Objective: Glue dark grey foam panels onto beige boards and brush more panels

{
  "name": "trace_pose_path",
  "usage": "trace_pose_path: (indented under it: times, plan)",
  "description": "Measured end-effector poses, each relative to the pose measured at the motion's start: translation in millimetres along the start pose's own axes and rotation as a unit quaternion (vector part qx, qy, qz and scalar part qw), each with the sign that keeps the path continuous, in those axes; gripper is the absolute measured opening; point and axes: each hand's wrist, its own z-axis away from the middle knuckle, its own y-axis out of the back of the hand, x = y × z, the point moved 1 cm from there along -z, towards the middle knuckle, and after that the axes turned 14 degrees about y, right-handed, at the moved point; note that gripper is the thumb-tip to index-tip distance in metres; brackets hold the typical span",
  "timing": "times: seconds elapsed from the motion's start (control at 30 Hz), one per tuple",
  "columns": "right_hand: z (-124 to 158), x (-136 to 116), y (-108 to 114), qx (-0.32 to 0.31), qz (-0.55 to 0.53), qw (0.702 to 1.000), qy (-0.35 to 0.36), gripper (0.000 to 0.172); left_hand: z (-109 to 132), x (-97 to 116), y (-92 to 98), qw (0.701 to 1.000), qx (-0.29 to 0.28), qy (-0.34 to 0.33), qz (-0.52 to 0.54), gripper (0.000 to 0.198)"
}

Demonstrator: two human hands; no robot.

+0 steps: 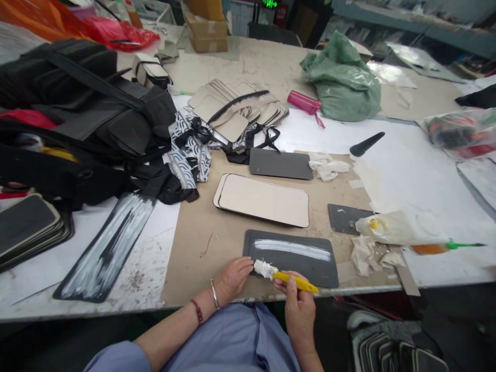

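Over a round-cornered panel slants a white-clotted brush.

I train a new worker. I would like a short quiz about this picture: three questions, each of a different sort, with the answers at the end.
1. Which hand holds the brush?
2. True or false: in the picture, the pink case lies to the right of the green bag.
3. Choose one. The long streak on the dark panel by the brush is: A) red, B) white, C) green.

Key
1. The right hand.
2. False: the pink case lies to the left of the green bag.
3. B.
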Motion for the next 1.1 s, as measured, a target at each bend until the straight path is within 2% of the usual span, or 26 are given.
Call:
trace_pose_path:
  times: [0.07, 0.13, 0.2, 0.43, 0.53, 0.67, 0.77, 0.87, 1.0, 1.1]
  plan:
    - [0.3, 5.0, -3.1, -0.003, 0.004, 1.0, 0.0, 0.038, 1.7, -4.8, -1.1, 1.0, -0.007, -0.01, 0.004, 0.03]
    - [-2.4, 10.2, 4.5, 0.003, 0.029, 0.999, 0.013, 0.038, 3.0, -7.8, -1.8, 1.0, -0.018, -0.018, 0.004, 0.033]
    - [-7.9, 15.6, 22.9, 0.023, 0.067, 0.997, 0.022, 0.039, 4.1, -9.0, -1.5, 0.999, -0.026, -0.025, 0.002, 0.035]
    - [-37.9, 25.8, 115.4, 0.123, 0.226, 0.966, 0.005, 0.047, 4.4, -5.5, -1.1, 1.0, -0.005, -0.02, -0.02, 0.026]
    - [-47.6, 24.0, 136.6, 0.138, 0.279, 0.95, 0.011, 0.045, 3.7, -4.1, -1.2, 0.999, -0.001, -0.03, -0.033, 0.025]
    - [-53.2, 14.2, 147.1, 0.16, 0.326, 0.931, 0.043, 0.042, 3.1, -3.4, 0.2, 0.998, -0.002, -0.042, -0.044, 0.027]
    - [-49.9, 1.0, 142.5, 0.157, 0.336, 0.926, 0.066, 0.042, 3.9, -2.5, 1.3, 0.997, -0.001, -0.045, -0.056, 0.029]
    - [-40.4, -12.1, 121.1, 0.133, 0.333, 0.925, 0.126, 0.042, 5.3, -1.1, 2.5, 0.997, 0.008, -0.043, -0.067, 0.028]
    - [-26.8, -21.8, 64.3, 0.027, 0.268, 0.93, 0.249, 0.032, 5.4, -1.1, 3.2, 0.998, 0.026, -0.031, -0.056, 0.025]
    - [-21.9, -24.5, 14.8, -0.068, 0.195, 0.919, 0.336, 0.021, 4.1, -3.2, 1.0, 0.998, 0.037, -0.037, -0.036, 0.023]
